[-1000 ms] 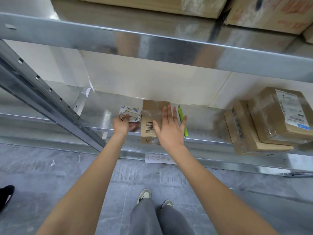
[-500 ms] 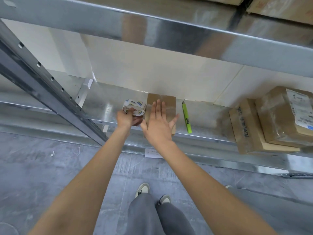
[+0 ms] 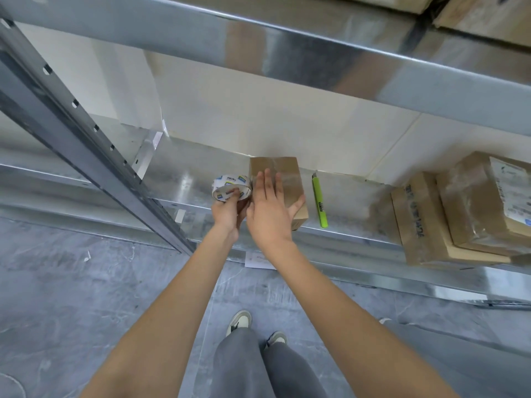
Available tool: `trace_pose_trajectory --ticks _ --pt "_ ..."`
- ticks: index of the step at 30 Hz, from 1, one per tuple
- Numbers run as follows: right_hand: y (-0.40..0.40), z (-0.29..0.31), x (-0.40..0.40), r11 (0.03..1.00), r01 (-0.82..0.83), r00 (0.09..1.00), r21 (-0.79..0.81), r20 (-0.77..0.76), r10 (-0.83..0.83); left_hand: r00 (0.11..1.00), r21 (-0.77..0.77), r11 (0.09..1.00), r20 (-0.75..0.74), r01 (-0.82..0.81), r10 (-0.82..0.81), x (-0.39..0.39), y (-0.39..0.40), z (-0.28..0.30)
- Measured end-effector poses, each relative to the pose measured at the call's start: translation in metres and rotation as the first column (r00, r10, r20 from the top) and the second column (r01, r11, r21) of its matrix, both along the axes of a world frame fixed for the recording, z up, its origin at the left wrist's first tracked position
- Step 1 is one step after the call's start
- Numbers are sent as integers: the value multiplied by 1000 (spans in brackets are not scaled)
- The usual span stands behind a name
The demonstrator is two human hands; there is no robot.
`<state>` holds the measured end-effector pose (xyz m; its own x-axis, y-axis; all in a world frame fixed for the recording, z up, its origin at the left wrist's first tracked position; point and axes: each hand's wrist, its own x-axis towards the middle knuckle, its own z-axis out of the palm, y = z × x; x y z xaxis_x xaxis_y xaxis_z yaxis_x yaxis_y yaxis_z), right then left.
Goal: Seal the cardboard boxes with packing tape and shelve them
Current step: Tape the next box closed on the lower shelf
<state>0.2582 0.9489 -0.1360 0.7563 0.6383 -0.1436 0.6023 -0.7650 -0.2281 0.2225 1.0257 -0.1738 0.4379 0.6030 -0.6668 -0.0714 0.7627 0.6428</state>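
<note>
The right hand (image 3: pixel 268 214) has slid left across the box (image 3: pixel 290 179).

Right hand (image 3: pixel 268 214) hides the small box's (image 3: pixel 290 179) near top.

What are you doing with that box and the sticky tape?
A person is taping a small cardboard box on a metal shelf. The right hand lies flat on top of the box, while the left hand grips a tape roll right beside it. A green cutter lies untouched to the right.
</note>
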Motion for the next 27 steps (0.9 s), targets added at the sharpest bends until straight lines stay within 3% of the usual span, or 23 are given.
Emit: trace_pose_trajectory --ticks 3,7,10,11,13,15,16,19,23,24,27 --pt "-9 5 8 997 3 999 80 -50 1 992 76 990 30 118 -120 -6 1 4" --pt "-23 8 21 948 184 981 261 -103 -162 963 107 960 56 258 -265 -6 -5 19" --pt "-33 4 29 861 239 966 450 -201 -163 962 381 883 -100 273 -255 5 -8 35" --pt "-35 2 30 829 252 957 499 -258 -135 953 515 802 -191 302 -236 9 -8 42" --pt "-35 0 31 769 317 913 554 -399 -89 894 719 539 -411 439 -180 13 -7 58" --pt "-34 -1 32 711 407 850 573 -523 -65 789 754 248 -607 609 -94 18 -8 70" --pt "-34 -3 33 682 448 816 578 -576 -48 745 732 149 -664 665 -63 20 -9 74" --pt "-41 -12 36 632 499 764 594 -645 3 674 673 32 -737 739 -43 27 -10 79" --pt "-48 -15 39 652 466 788 598 -616 3 672 673 -52 -740 738 -25 27 -3 84" --pt "-50 -14 40 707 418 831 570 -555 -44 671 672 -76 -740 737 -30 25 -1 84" --pt "-53 -12 45 906 189 975 380 -179 -128 678 682 -91 -731 726 -76 23 1 82"
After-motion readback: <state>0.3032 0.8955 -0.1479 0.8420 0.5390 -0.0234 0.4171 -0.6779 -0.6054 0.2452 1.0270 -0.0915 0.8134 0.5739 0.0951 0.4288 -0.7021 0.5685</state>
